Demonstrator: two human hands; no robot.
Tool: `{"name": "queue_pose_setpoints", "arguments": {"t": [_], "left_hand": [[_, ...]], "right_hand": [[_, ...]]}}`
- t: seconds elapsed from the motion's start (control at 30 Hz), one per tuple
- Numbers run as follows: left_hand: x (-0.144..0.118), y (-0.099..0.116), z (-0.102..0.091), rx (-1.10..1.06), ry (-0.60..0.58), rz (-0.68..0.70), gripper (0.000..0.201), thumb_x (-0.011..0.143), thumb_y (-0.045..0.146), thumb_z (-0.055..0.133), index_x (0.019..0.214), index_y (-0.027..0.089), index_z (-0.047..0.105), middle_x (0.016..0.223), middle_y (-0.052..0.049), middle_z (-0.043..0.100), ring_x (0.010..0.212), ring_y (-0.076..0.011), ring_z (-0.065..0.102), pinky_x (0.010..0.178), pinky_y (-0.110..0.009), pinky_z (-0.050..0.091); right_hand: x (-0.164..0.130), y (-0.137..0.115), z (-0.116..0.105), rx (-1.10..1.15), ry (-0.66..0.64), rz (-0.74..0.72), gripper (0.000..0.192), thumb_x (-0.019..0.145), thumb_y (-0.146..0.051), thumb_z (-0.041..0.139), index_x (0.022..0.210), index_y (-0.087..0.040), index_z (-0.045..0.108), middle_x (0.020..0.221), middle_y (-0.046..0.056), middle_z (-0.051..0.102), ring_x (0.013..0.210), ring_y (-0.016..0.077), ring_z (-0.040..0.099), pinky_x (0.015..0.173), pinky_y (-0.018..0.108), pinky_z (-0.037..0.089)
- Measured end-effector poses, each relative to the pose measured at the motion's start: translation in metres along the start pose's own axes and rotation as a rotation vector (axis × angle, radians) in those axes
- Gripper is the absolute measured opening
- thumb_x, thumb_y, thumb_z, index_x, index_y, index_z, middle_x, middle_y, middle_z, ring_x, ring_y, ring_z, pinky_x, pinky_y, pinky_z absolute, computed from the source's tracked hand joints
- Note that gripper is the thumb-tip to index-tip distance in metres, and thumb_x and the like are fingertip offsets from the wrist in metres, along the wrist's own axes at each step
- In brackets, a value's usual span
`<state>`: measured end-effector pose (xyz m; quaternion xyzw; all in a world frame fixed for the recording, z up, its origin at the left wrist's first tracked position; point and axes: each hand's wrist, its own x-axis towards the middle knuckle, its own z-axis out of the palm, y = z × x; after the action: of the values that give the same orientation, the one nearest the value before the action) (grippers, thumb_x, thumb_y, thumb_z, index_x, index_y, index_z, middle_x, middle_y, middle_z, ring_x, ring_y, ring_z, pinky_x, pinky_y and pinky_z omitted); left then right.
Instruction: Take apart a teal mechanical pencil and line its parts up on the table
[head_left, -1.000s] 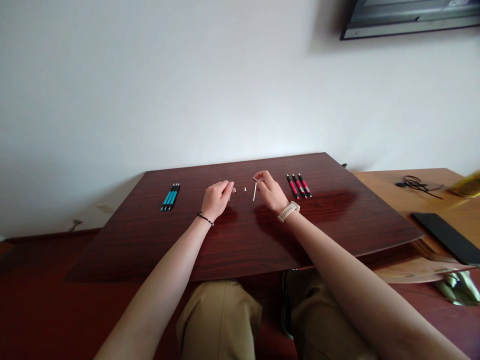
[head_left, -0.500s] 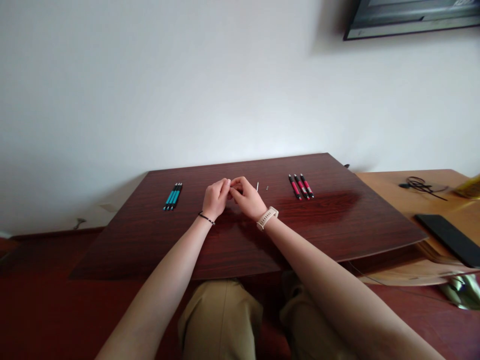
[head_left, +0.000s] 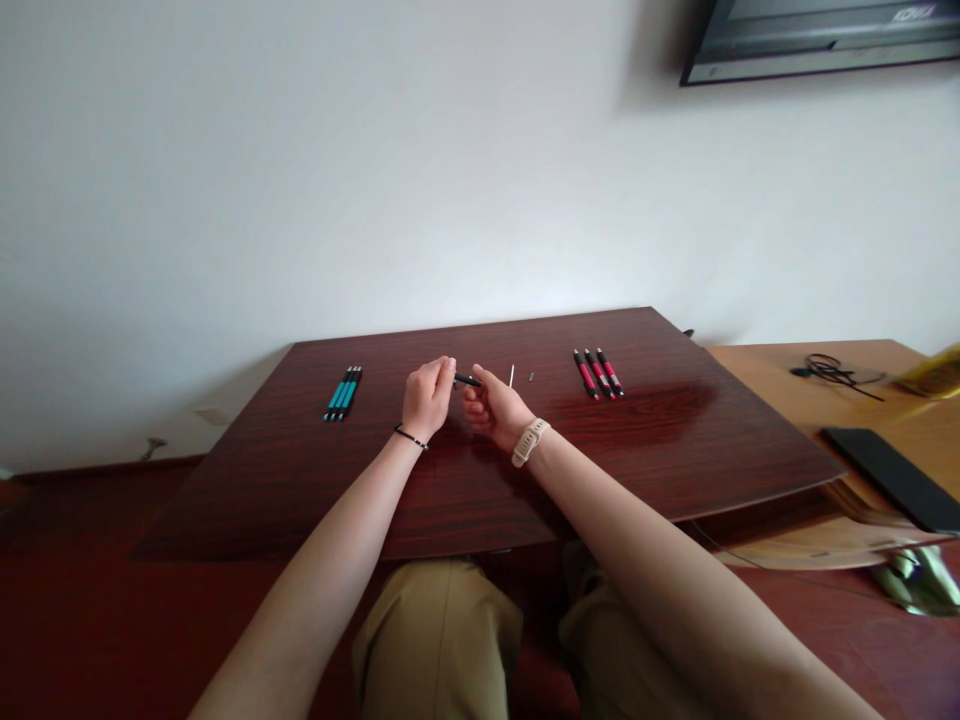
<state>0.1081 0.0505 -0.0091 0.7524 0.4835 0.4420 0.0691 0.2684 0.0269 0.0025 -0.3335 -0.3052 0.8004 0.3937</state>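
My left hand (head_left: 427,402) is closed around one end of a pen (head_left: 468,381), most of which it hides. Between the hands the pen's black part shows, pointing right. My right hand (head_left: 495,408) pinches the other end with thumb and fingers. Just beyond the right fingers lie a thin pale stick like a pen refill (head_left: 512,376) and a small silvery piece (head_left: 532,377), too small to name. Three turquoise and black pens (head_left: 343,393) lie side by side to the left. Three pink and black pens (head_left: 598,374) are lined up on the right.
The dark wooden table (head_left: 637,450) stands against a white wall. Right of it, a lighter wooden desk (head_left: 765,375) carries a coiled black cable (head_left: 829,368), a flat black object (head_left: 889,478) and something yellow (head_left: 934,375). A screen (head_left: 825,50) hangs above.
My hands have moved slightly apart, and the pen's black part now shows between them. The right hand has turned, with its fingers curled under. The pens on the table stay put.
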Motion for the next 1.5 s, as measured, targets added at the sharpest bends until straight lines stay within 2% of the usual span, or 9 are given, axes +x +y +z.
{"name": "queue_pose_setpoints", "arguments": {"t": [0.27, 0.5, 0.8, 0.93, 1.07, 1.13, 1.2, 1.3, 1.5], "left_hand": [[0.001, -0.001, 0.001, 0.022, 0.003, -0.011, 0.053, 0.112, 0.054, 0.031, 0.075, 0.023, 0.054, 0.072, -0.005, 0.064, 0.071, -0.0204, 0.061, 0.071, -0.033, 0.043], [0.005, -0.007, -0.003, -0.026, 0.081, 0.014, 0.059, 0.113, 0.059, 0.03, 0.071, 0.022, 0.05, 0.065, -0.004, 0.058, 0.063, -0.0177, 0.055, 0.064, -0.032, 0.035], [0.004, -0.005, -0.004, -0.078, 0.094, -0.005, 0.063, 0.112, 0.064, 0.032, 0.069, 0.022, 0.052, 0.06, -0.002, 0.054, 0.057, -0.0166, 0.05, 0.06, -0.032, 0.033], [0.004, -0.005, -0.003, -0.076, 0.095, 0.017, 0.061, 0.113, 0.06, 0.034, 0.069, 0.022, 0.051, 0.06, -0.002, 0.055, 0.057, -0.0163, 0.051, 0.06, -0.032, 0.033], [0.003, -0.006, -0.001, -0.069, 0.082, 0.033, 0.059, 0.113, 0.057, 0.035, 0.069, 0.022, 0.051, 0.061, -0.002, 0.056, 0.057, -0.016, 0.052, 0.061, -0.032, 0.034], [0.003, -0.007, -0.001, -0.061, 0.085, 0.039, 0.059, 0.113, 0.057, 0.035, 0.069, 0.022, 0.051, 0.061, -0.002, 0.055, 0.057, -0.0162, 0.051, 0.061, -0.032, 0.034], [0.003, -0.008, -0.001, -0.059, 0.089, 0.039, 0.06, 0.113, 0.058, 0.035, 0.068, 0.022, 0.051, 0.06, -0.002, 0.054, 0.057, -0.0164, 0.051, 0.061, -0.032, 0.033], [0.004, -0.01, -0.001, -0.063, 0.091, 0.029, 0.061, 0.113, 0.06, 0.033, 0.069, 0.022, 0.051, 0.059, -0.002, 0.054, 0.057, -0.0165, 0.051, 0.061, -0.032, 0.033], [0.004, -0.009, 0.0, -0.05, 0.078, 0.051, 0.059, 0.113, 0.058, 0.034, 0.069, 0.022, 0.049, 0.062, -0.002, 0.055, 0.058, -0.0166, 0.052, 0.062, -0.032, 0.032]], "right_hand": [[-0.001, 0.002, 0.007, 0.071, -0.051, 0.011, 0.05, 0.11, -0.048, 0.044, 0.067, -0.026, 0.03, 0.051, -0.01, 0.021, 0.046, 0.0107, 0.009, 0.04, 0.022, 0.013], [0.009, 0.012, -0.001, -0.709, 0.254, -0.694, 0.043, 0.098, -0.061, 0.061, 0.078, -0.024, 0.056, 0.07, -0.002, 0.058, 0.067, 0.0154, 0.051, 0.064, 0.027, 0.042], [0.004, 0.006, -0.011, -0.906, 0.29, -0.842, 0.012, 0.092, -0.033, 0.068, 0.099, -0.024, 0.063, 0.097, 0.001, 0.074, 0.076, 0.0169, 0.061, 0.075, 0.031, 0.049], [-0.002, 0.002, -0.01, -0.912, 0.265, -0.782, 0.034, 0.089, -0.04, 0.077, 0.117, -0.024, 0.066, 0.105, 0.003, 0.076, 0.077, 0.0169, 0.065, 0.077, 0.031, 0.051], [0.001, 0.003, -0.01, -0.751, 0.162, -0.538, 0.053, 0.103, -0.068, 0.051, 0.086, -0.021, 0.068, 0.072, 0.004, 0.069, 0.064, 0.0166, 0.059, 0.065, 0.03, 0.047], [0.004, 0.004, -0.011, -0.634, 0.156, -0.481, 0.054, 0.1, -0.071, 0.054, 0.08, -0.021, 0.065, 0.066, 0.002, 0.063, 0.06, 0.0151, 0.055, 0.061, 0.029, 0.044], [0.006, 0.004, -0.012, -0.514, 0.161, -0.503, 0.04, 0.087, -0.058, 0.078, 0.098, -0.022, 0.066, 0.079, 0.0, 0.067, 0.066, 0.0143, 0.059, 0.063, 0.027, 0.046], [0.003, 0.002, -0.012, -0.406, 0.152, -0.488, 0.073, 0.067, -0.036, 0.094, 0.129, -0.027, 0.058, 0.102, 0.0, 0.071, 0.077, 0.0143, 0.064, 0.067, 0.026, 0.05], [-0.001, -0.003, -0.009, -0.378, 0.109, -0.319, 0.046, 0.09, -0.063, 0.075, 0.1, -0.019, 0.07, 0.094, 0.007, 0.075, 0.066, 0.0112, 0.056, 0.058, 0.024, 0.044]]}}
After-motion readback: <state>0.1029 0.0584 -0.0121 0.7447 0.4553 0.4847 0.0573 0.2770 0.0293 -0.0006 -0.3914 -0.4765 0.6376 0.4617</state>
